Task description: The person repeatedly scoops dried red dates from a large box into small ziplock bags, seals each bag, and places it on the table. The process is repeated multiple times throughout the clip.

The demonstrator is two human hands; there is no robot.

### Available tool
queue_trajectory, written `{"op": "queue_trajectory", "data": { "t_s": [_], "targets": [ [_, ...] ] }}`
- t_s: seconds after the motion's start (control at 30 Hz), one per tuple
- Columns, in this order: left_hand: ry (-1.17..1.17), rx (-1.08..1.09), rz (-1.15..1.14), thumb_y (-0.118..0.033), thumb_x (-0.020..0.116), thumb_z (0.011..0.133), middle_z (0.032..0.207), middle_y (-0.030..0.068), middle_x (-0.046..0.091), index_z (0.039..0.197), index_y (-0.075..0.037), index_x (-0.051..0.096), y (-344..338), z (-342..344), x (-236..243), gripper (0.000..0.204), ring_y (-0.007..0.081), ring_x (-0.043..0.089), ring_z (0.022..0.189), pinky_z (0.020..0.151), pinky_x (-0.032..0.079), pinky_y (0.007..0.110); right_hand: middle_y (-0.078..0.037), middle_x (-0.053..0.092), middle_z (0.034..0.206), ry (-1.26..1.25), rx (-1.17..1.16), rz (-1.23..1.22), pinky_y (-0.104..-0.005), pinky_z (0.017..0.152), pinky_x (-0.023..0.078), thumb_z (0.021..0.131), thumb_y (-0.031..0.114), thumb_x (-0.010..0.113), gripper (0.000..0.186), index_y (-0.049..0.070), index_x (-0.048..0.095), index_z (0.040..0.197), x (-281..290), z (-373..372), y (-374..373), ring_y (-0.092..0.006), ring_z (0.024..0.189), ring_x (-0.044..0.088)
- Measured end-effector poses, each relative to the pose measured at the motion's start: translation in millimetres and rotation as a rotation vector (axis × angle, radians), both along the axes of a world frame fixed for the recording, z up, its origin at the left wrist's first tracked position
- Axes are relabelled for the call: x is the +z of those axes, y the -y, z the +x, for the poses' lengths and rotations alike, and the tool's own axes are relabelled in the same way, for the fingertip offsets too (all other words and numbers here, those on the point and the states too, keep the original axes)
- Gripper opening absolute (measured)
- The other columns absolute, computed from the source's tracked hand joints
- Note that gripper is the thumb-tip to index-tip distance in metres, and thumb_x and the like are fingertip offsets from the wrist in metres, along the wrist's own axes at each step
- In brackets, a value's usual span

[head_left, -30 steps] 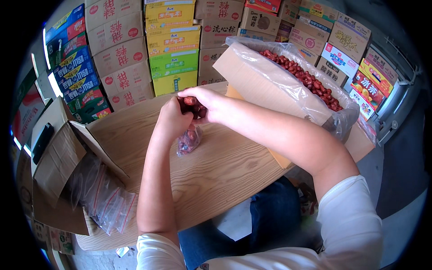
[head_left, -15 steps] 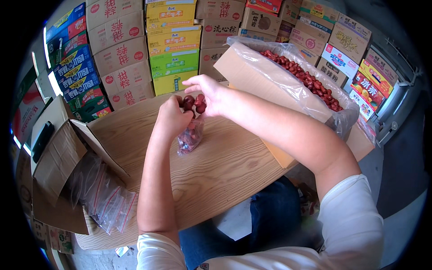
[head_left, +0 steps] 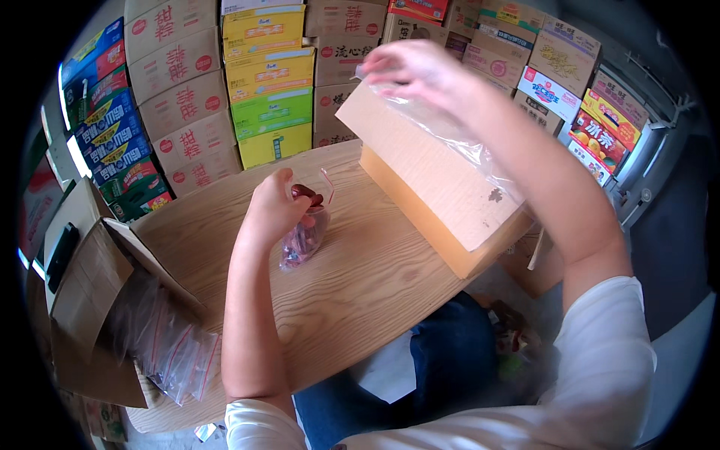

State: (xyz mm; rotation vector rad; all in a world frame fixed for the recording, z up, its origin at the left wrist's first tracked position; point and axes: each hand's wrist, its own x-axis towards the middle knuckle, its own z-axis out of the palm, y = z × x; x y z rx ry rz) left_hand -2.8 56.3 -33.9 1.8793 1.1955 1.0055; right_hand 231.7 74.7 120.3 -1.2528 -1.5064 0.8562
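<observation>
While the left hand (head_left: 271, 208) grips the top of a small clear bag (head_left: 303, 241) of dark-red fruit (head_left: 302, 192), left of the large plastic-lined carton (head_left: 431, 157), the right hand (head_left: 412, 71) passes over that carton's far end, its grip too blurred to tell. Loose zip bags (head_left: 176, 352) lie well to the carton's left.

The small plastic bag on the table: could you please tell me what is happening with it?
A person's left hand holds a small clear plastic bag with dark red, oval fruits at its open mouth. The right hand, blurred, appears over the far end of a large tan cardboard box; whether it holds anything is unclear. At the left of the wood-grain table, flat clear bags with red strips spill from an open brown carton.
</observation>
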Motion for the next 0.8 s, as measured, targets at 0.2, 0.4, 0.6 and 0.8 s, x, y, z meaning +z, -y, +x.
{"op": "queue_trajectory", "data": {
  "t_s": [0.2,0.4,0.6,0.8],
  "targets": [
    [0.058,-0.12,-0.037,0.001,0.057,0.077,0.105,0.026,0.062,0.126,0.016,0.043,3,6,-2,0.053,0.0208,0.069,0.063,0.052,0.051,0.031,-0.009,0.063,0.112,0.92,-0.254,0.09,-0.0353,0.096,0.042,0.082,0.032,0.071,0.041,0.008,0.063,0.115,25,190,-16,-0.02,0.107,0.057],
    [0.057,-0.197,-0.084,0.002,0.055,0.078,0.106,0.0238,0.061,0.125,0.015,0.044,-1,5,-6,0.05,0.0202,0.069,0.063,0.055,0.051,0.03,-0.016,0.04,0.145,0.987,-0.282,-0.416,-0.0368,0.11,0.027,0.086,0.043,0.065,0.072,0.01,0.037,0.143,-24,295,7,-0.0259,0.134,0.036],
    [0.036,-0.202,-0.096,0.002,0.054,0.079,0.104,0.0217,0.062,0.123,0.015,0.046,1,4,-3,0.046,0.0196,0.069,0.064,0.058,0.052,0.03,-0.013,0.041,0.144,0.868,-0.331,-0.399,-0.0369,0.111,0.023,0.088,0.054,0.056,0.073,0.009,0.037,0.142,-57,307,11,-0.0238,0.134,0.036],
    [-0.012,-0.204,-0.095,0.005,0.049,0.077,0.122,0.0222,0.055,0.127,0.013,0.044,1,2,-2,0.051,0.0192,0.068,0.064,0.062,0.052,0.028,-0.014,0.056,0.121,1.105,-0.412,-0.317,-0.0343,0.102,0.034,0.087,0.058,0.055,0.062,0.006,0.051,0.12,-58,302,6,-0.0222,0.116,0.049]
  ]
}}
